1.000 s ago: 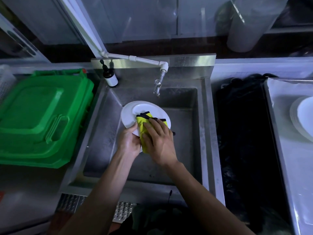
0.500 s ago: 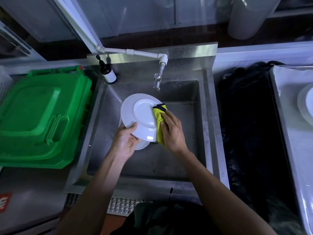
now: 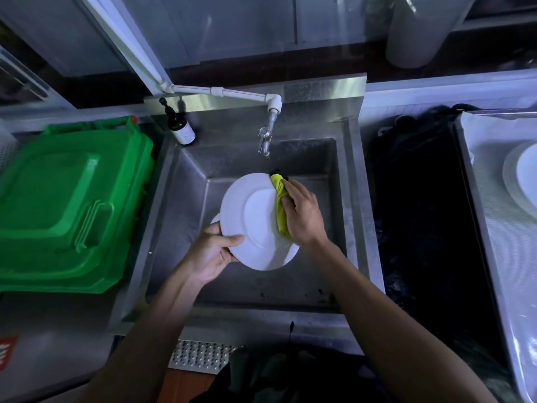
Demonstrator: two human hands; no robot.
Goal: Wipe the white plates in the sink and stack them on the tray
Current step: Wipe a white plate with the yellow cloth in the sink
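Change: since one second ago the white plate (image 3: 255, 225) has come up off the sink floor and now stands tilted; the yellow cloth (image 3: 280, 205) has slid from the plate's middle to its right rim.
Left hand (image 3: 212, 251): it grips the plate's lower-left rim, thumb on the face, fingers behind.
Right hand (image 3: 303, 216): it is closed around the cloth and presses it on the right rim.
Plate position: held above the steel sink (image 3: 353, 199); a second plate (image 3: 216, 221) peeks out behind its left edge, lower in the basin.
Key relation: the tray (image 3: 488, 228) with the stacked plates (image 3: 520, 178) lies far to the right, past the dark gap, so the right hand is nearer to it.
Judgement: the wiping looks nearly done; the carry must go rightward, probably after a change of grip.
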